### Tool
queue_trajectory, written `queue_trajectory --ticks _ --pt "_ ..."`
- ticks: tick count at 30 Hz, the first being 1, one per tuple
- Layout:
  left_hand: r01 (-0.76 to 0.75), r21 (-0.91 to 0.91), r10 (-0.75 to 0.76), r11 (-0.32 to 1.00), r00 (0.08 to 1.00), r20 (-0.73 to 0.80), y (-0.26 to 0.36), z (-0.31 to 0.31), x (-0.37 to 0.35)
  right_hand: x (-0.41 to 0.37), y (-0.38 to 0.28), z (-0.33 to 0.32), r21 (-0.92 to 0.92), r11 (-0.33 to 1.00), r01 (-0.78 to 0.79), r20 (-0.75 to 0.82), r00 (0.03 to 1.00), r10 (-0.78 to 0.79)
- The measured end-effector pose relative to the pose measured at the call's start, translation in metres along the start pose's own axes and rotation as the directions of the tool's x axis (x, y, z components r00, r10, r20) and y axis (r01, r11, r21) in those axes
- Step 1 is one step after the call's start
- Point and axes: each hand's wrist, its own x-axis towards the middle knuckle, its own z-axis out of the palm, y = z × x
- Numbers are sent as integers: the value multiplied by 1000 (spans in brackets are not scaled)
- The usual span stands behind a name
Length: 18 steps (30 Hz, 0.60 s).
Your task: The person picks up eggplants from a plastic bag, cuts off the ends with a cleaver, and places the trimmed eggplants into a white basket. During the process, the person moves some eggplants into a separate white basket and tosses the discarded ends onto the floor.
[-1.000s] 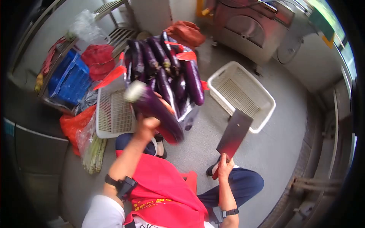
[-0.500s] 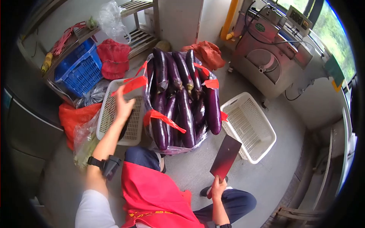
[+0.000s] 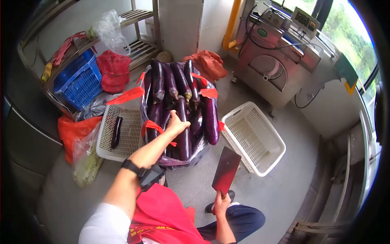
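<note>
My left hand (image 3: 177, 125) reaches into an open plastic bag (image 3: 195, 157) packed with dark purple eggplants. Its thumb and fingers close around the upper middle of a long eggplant (image 3: 185, 140) lying at the front of the pile. My right hand (image 3: 222, 202) grips a cleaver (image 3: 226, 170) by its handle, the broad blade pointing up and away from me, in front of the right-hand basket. Left of the bag, a white basket (image 3: 105, 151) holds a single dark eggplant (image 3: 117, 132).
Another white basket (image 3: 280, 156) stands right of the bag. A steel machine (image 3: 264, 61) is behind it. At the left are a blue crate (image 3: 79, 83), an orange mesh sack (image 3: 73, 134) and a clear bag of green vegetables (image 3: 88, 168). A slatted rack (image 3: 136, 16) stands at the back.
My left hand has moved right, from over the left basket to an eggplant in the bag. The eggplant in that basket now shows fully. My right hand still holds the cleaver.
</note>
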Motion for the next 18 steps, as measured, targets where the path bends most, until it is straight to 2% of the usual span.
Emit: queue_trajectory --ticks 1,2,3,5,8,9,11,13,15,17,18 --pt "-80 -188 85 979 996 20 -10 -3 -2 0 0 -4 44 997 -62 -2 998 62" --pt "-48 -362 101 931 987 129 -3 -13 -16 0 -8 -7 60 996 -65 -26 997 67" --pt "-51 -491 151 870 974 167 7 -20 -33 2 -18 -8 78 995 -69 -50 996 73" --pt "-115 -535 356 837 857 373 28 -39 -51 5 -32 -6 70 992 -104 -64 992 108" --pt "-515 -454 656 727 716 238 70 -37 -110 7 -26 -11 205 975 -84 -84 991 103" --pt "-501 -438 648 747 696 308 80 -40 -129 8 -27 -14 217 975 -53 -95 993 75" --pt "-665 -423 787 615 489 376 86 -43 -156 10 -37 -18 238 971 -12 -146 988 48" --pt "-817 -465 921 341 192 339 84 -38 -176 10 -43 -23 245 969 31 -188 982 16" --pt "-586 -511 756 628 304 580 77 -31 -211 11 -47 -29 235 971 37 -214 977 15" --pt "-355 -294 433 888 426 794 32 -4 -216 10 -48 -34 227 973 44 -230 973 10" --pt "-339 -322 459 884 501 734 -1 15 -212 9 -47 -36 207 976 60 -242 970 -8"
